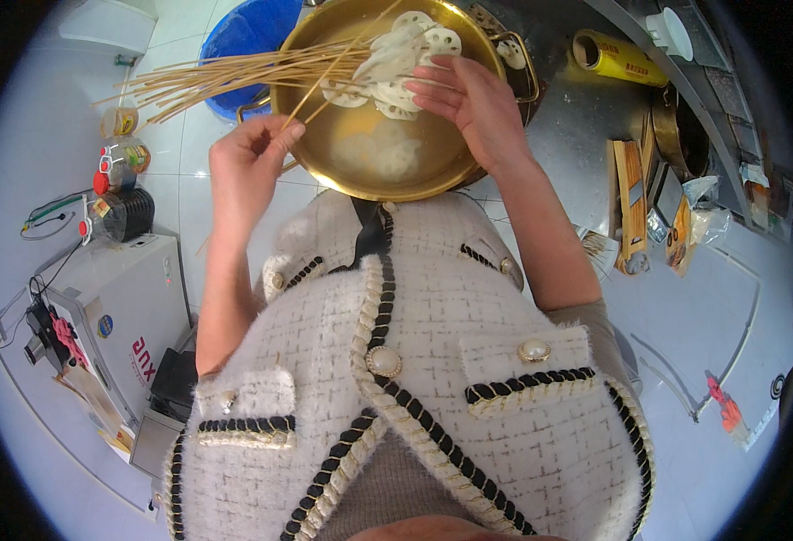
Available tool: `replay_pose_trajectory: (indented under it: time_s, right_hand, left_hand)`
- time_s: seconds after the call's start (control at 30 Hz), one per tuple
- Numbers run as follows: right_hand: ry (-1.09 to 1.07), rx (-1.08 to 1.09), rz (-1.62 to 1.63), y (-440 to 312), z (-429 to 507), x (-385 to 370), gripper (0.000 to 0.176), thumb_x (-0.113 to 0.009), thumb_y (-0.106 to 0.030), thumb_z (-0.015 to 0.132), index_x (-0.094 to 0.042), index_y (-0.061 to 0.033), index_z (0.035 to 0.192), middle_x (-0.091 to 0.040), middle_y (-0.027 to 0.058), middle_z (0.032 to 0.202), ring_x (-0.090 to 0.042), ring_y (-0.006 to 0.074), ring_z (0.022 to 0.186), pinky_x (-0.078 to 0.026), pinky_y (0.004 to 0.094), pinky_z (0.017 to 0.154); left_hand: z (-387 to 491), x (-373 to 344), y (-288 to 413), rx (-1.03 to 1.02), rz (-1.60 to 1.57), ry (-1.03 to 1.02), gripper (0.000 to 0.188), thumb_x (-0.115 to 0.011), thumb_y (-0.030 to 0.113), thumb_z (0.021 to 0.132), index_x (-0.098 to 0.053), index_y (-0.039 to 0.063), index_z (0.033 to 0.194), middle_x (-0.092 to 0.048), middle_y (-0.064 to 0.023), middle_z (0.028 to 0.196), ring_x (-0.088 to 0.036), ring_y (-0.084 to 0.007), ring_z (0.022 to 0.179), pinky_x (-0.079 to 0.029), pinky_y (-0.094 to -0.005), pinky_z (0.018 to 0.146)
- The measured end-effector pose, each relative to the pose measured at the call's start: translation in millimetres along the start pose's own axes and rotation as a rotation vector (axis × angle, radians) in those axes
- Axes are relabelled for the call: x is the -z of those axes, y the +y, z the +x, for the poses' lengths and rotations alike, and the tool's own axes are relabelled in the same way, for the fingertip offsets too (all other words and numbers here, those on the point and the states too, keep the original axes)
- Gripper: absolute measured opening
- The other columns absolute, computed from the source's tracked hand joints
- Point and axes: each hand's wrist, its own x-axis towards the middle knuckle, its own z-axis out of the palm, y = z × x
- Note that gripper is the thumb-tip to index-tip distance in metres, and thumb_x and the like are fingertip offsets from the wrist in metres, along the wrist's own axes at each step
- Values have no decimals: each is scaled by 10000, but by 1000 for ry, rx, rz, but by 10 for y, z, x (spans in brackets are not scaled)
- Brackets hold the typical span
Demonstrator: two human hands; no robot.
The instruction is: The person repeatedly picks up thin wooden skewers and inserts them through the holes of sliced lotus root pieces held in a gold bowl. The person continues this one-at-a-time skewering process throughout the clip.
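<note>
A wide golden metal pot (315, 177) is in front of my torso. My left hand (251, 159) is at its left rim, pinching a thin bamboo skewer (332, 69) that slants up across the pot. A second stick passes close by the same fingertips. Many skewers (234, 74) lie in a bundle over the left rim, their right ends among white lotus root slices (396, 64). My right hand (470, 108) lies against the right side of these slices, fingers extended; its grip on any slice cannot be made out. More slices (383, 152) sit under liquid in the pot.
Behind the pot at left stands a blue-lined bin (251, 27). Bottles (122, 162) and a white appliance (132, 291) are on the left. A metal counter (572, 135) at right holds a yellow roll (616, 57), wooden-handled tools (629, 196) and a brass-coloured pot (684, 135).
</note>
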Motion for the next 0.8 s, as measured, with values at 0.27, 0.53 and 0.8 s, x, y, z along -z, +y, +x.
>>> replay_pose_trajectory:
  time_s: [0.27, 0.53, 0.8]
  right_hand:
    - [-253, 211, -1200, 216, -109, 63, 233, -639, -220, 933, -679, -16, 1036, -714, 168, 1061, -714, 331, 915, -568, 423, 824]
    - [-453, 441, -1686, 672, -69, -61, 178, -697, -149, 807, -677, -22, 930, -692, 184, 1027, -680, 362, 977, -555, 484, 821]
    - [-498, 309, -1548, 533, 87, 57, 169, -706, -108, 780, -688, -16, 922, -714, 159, 886, -699, 329, 836, -548, 432, 728]
  left_hand:
    - [549, -12, 80, -166, 269, -4, 165, -716, 177, 941, -740, 24, 998, -611, 6, 653, -509, -48, 540, -397, -240, 477]
    - [628, 110, 198, -551, 686, 211, 212, -666, 221, 948, -732, 26, 998, -707, -155, 855, -673, -328, 724, -518, -379, 664]
    - [304, 269, 296, -538, 534, 294, 147, -717, 137, 919, -734, 12, 994, -618, -108, 779, -558, -237, 628, -457, -336, 601]
